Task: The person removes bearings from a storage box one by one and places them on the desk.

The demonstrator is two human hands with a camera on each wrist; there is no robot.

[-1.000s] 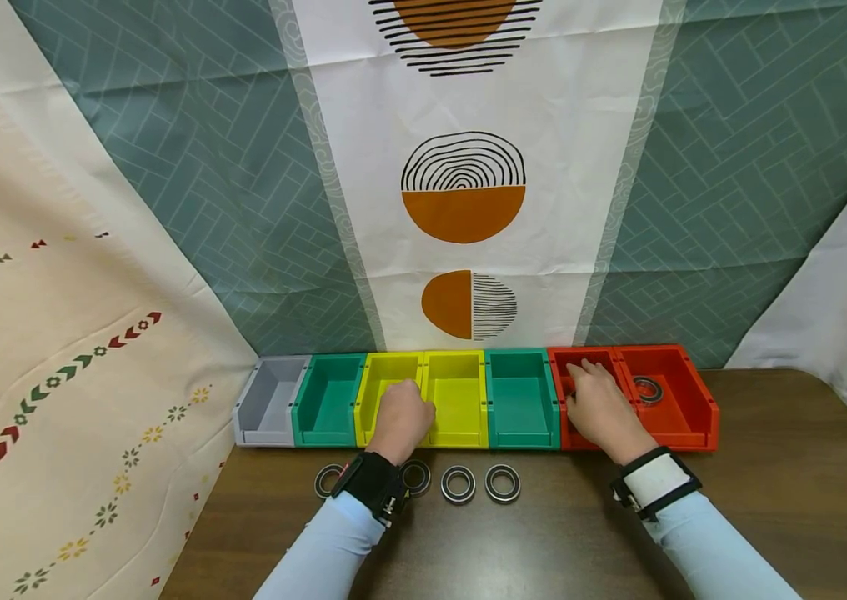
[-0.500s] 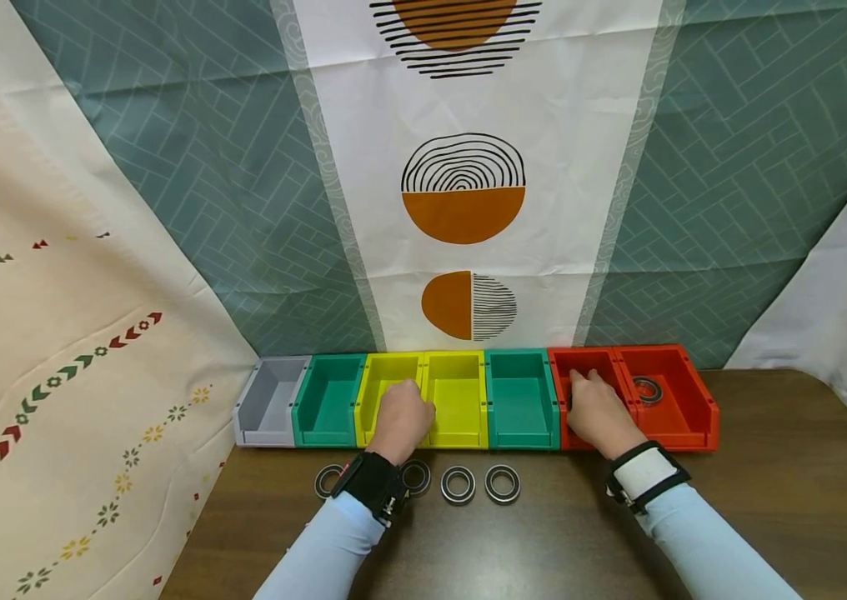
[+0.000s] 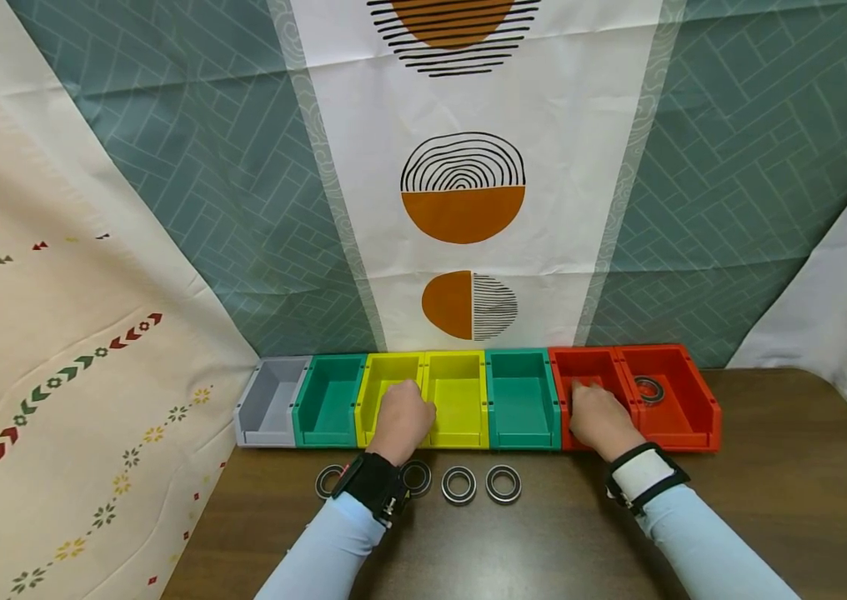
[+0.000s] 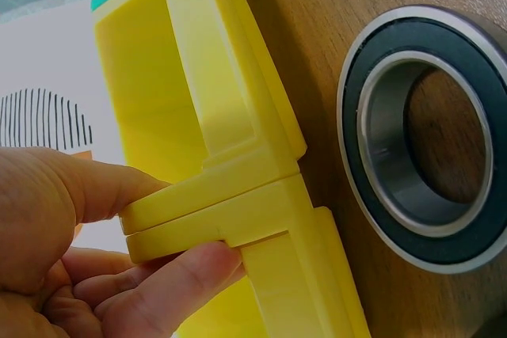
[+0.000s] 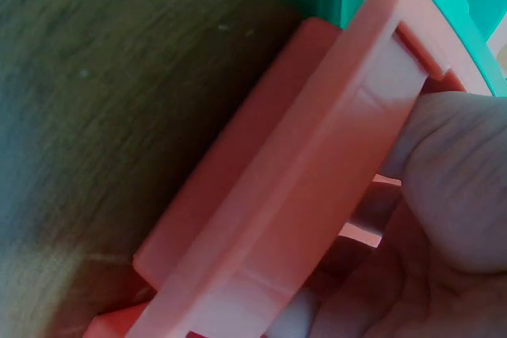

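Note:
My left hand (image 3: 403, 417) pinches the adjoining side walls of two yellow bins. The left wrist view shows the thumb in the left yellow bin (image 4: 150, 77) and the fingers (image 4: 178, 282) in the right yellow bin (image 4: 285, 275). My right hand (image 3: 603, 421) reaches down into the left red bin (image 3: 581, 362). Its fingers bend behind the bin's front wall (image 5: 293, 180), so whatever they hold is hidden. One ball bearing (image 3: 659, 390) lies in the right red bin (image 3: 694, 437). A large bearing (image 4: 348, 132) is close to the left wrist camera.
Several bearings lie in a row on the wooden table (image 3: 543, 550) before the bins, one of them (image 3: 516, 484) at the right end. A green bin (image 3: 521, 400), another green bin (image 3: 329, 400) and a grey bin (image 3: 273, 404) complete the row. Cloth hangs behind.
My right hand has gone lower into the left red bin, and its raised fingers have bent down out of sight. The left hand has stayed on the yellow bins.

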